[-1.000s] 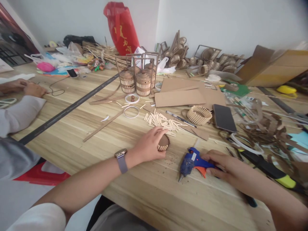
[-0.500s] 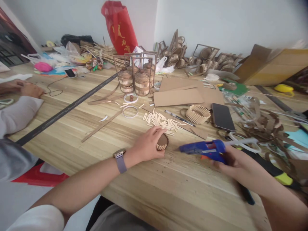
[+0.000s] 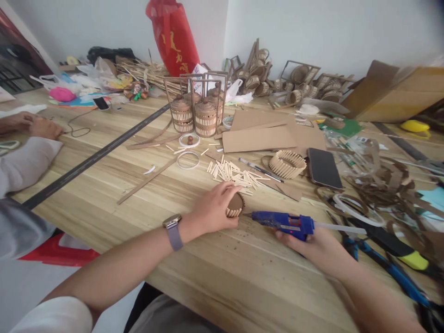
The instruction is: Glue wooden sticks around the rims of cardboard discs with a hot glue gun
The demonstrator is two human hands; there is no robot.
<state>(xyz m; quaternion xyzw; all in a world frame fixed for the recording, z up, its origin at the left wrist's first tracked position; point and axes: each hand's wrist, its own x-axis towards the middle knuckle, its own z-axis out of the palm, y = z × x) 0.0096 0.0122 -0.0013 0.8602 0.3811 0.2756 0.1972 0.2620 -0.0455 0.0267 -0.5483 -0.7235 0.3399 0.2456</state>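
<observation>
My left hand (image 3: 217,208) grips a small round cardboard basket base (image 3: 236,204) by its left side, thumb in front and fingers behind. Short pale sticks stand along the near part of its rim. In my right hand (image 3: 314,247) is a blue glue gun (image 3: 282,223), a whitish glue stick jutting from its back. Its nozzle points left and sits close to the base's right edge; whether they touch I cannot tell. Just behind the base lies a loose pile of short wooden sticks (image 3: 231,172). A finished-looking ring of sticks (image 3: 287,164) stands farther right.
Lidded miniature baskets (image 3: 206,118) with tall handles stand behind, near cardboard sheets (image 3: 260,140). A phone (image 3: 324,168), blue-handled pliers (image 3: 388,270) and tangled brown strips (image 3: 385,178) lie to the right. Another person's hands (image 3: 41,126) rest at the far left.
My right hand has brought the glue gun leftward, its nozzle now close to the base. The pliers on the right have come into view. My left hand holds nearly the same place.
</observation>
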